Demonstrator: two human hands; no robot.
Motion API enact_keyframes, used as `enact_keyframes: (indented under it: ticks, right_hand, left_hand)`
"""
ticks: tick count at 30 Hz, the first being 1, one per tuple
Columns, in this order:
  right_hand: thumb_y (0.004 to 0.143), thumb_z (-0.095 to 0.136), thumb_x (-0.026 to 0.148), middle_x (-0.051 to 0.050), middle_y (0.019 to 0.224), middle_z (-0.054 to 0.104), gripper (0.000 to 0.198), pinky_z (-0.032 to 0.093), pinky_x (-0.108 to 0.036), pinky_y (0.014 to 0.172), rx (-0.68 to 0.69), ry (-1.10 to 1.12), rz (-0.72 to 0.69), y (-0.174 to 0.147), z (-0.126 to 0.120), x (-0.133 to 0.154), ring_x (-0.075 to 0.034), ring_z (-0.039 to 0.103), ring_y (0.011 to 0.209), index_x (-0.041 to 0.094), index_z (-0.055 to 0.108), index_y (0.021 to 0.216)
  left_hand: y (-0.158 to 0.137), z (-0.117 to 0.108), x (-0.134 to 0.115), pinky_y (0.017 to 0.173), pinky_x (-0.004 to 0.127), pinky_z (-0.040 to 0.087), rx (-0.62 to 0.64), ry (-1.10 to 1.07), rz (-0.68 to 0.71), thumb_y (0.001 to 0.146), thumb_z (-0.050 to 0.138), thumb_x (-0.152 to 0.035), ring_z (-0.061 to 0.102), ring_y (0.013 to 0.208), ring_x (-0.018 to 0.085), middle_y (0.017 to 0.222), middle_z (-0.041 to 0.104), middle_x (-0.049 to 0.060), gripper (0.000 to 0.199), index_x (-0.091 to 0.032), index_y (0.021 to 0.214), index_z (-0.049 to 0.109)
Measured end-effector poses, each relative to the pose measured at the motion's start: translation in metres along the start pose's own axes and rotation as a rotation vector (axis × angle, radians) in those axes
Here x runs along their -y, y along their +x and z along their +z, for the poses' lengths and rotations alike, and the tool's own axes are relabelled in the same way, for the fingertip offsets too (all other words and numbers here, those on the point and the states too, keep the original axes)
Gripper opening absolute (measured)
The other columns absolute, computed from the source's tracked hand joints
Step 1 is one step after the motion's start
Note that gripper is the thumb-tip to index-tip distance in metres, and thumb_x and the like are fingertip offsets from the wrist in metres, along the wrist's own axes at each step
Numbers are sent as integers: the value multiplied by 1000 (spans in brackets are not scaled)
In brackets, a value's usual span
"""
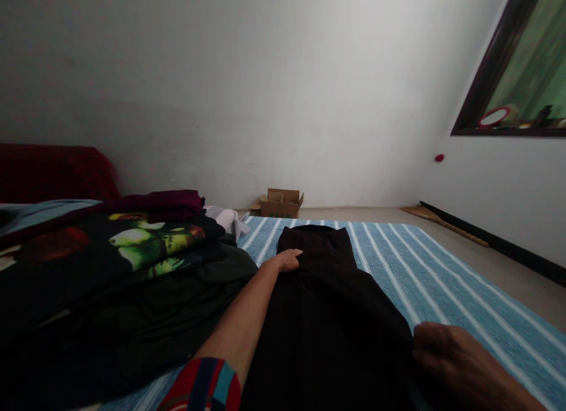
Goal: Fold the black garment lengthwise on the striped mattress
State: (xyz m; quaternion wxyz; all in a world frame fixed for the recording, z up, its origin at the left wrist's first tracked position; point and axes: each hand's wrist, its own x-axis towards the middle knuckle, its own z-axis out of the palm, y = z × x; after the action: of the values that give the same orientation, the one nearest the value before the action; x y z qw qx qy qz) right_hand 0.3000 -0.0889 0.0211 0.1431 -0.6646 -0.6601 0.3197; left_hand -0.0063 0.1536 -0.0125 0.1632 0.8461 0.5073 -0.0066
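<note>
A pair of black trousers, as it looks (322, 340), lies lengthwise on the bed, its waist end farthest from me. My left hand (288, 260) is on the left side of the cloth below the waist, its fingers closed on the fabric and one fingertip pointing right. Near the right edge, my right hand (446, 352) grips the cloth in curled fingers, slightly blurred. Between the two hands the fabric is drawn into a slanting fold. The trousers' near end runs out of view.
Left of the trousers lies a heap of dark clothes (132, 305), including a fruit-patterned piece (141, 246) and a maroon one (177, 203). Beneath is a blue-and-white striped sheet (398, 252). A cardboard box (280, 204) stands beyond the bed by the wall.
</note>
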Motion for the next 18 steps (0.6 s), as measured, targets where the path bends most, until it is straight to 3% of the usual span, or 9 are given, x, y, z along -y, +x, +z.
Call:
enact_keyframes:
  ticks: [3, 8, 18]
  right_hand:
    - [68, 47, 38, 1, 58, 40, 21, 28, -23, 47, 90, 5, -1, 1, 0, 5, -12, 37, 52, 21, 39, 59]
    - [70, 48, 38, 1, 59, 42, 22, 26, -25, 49, 102, -107, -76, 3, -1, 6, -13, 38, 55, 20, 41, 59]
    - [78, 45, 37, 4, 59, 34, 26, 25, -24, 50, 101, -31, -208, 2, -41, 52, -11, 30, 56, 20, 37, 60]
  left_hand:
    - [1, 1, 1, 100, 29, 33, -8, -8, -32, 72, 47, -13, 43, 123, 22, 135, 46, 9, 56, -13, 128, 46]
    - [2, 3, 3, 102, 30, 31, -14, -35, -49, 73, 48, -14, 41, 124, 22, 137, 43, 11, 58, -12, 130, 43]
    - [1, 6, 9, 103, 26, 30, -46, -114, -34, 60, 58, -15, 41, 124, 24, 137, 43, 11, 73, -11, 131, 42]
